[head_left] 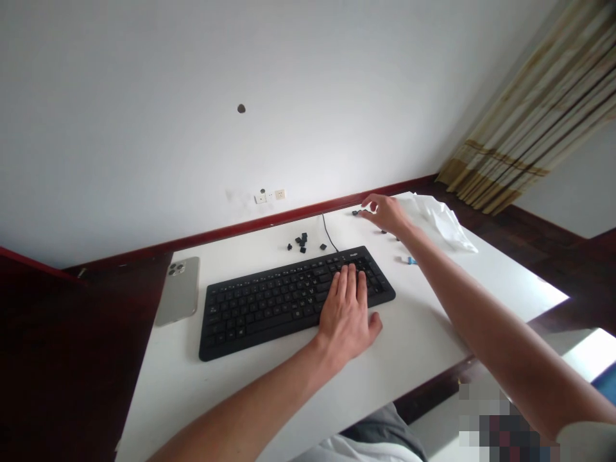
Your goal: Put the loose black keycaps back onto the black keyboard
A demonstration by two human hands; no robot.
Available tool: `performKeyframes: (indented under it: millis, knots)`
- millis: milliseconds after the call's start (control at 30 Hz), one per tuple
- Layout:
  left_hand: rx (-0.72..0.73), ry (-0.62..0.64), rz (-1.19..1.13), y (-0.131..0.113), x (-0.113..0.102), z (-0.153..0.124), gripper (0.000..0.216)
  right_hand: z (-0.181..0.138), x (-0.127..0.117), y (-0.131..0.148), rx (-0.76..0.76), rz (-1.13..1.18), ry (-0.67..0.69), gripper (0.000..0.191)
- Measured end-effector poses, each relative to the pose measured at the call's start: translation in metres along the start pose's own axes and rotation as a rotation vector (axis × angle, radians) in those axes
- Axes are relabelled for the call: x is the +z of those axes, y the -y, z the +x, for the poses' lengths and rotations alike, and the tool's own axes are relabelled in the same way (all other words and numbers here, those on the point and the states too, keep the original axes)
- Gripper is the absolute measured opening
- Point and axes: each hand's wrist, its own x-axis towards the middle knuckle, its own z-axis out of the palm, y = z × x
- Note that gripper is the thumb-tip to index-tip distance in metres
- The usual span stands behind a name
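A black keyboard (pixel 267 308) lies at a slant on the white table. My left hand (pixel 344 314) rests flat over its right part, fingers stretched out and thumb spread to the side; the keys under the palm are hidden. Towards the far edge, my right hand (pixel 385 213) hovers low with thumb and forefinger apart, close to some small black keycaps (pixel 355 212). I see nothing held between those fingertips. More loose keycaps (pixel 302 240) lie in a small group behind the keyboard, with a single keycap (pixel 323 246) to their right. Several keys on the keyboard's right half appear to lack their caps.
A phone (pixel 179 292) lies face down left of the keyboard. A white plastic bag (pixel 440 221) is crumpled at the back right. Beside my right forearm is a small blue and white object (pixel 409 260). A cable (pixel 328 232) runs from the keyboard towards the wall.
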Motion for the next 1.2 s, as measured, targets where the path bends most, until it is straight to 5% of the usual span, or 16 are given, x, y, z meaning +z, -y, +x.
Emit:
performKeyframes:
  millis: [100, 467, 767, 1033, 1200]
  knots:
    - [0.002, 0.007, 0.000, 0.001, 0.000, 0.001, 0.082, 0.008, 0.014, -0.018, -0.041, -0.023, -0.139, 0.038]
    - [0.000, 0.014, 0.039, -0.004, -0.001, -0.002, 0.073, 0.008, 0.031, -0.049, -0.059, -0.024, -0.018, 0.042]
    - [0.009, 0.013, 0.040, -0.005, 0.000, -0.002, 0.072, 0.009, 0.039, -0.046, -0.050, -0.090, -0.036, 0.033]
    - [0.038, 0.010, 0.029, -0.003, -0.002, 0.000, 0.068, -0.001, 0.027, -0.027, -0.239, -0.011, 0.104, 0.019]
    - [0.181, -0.014, 0.060, -0.004, -0.006, 0.001, 0.054, -0.006, 0.029, -0.013, -0.286, 0.117, 0.191, 0.019]
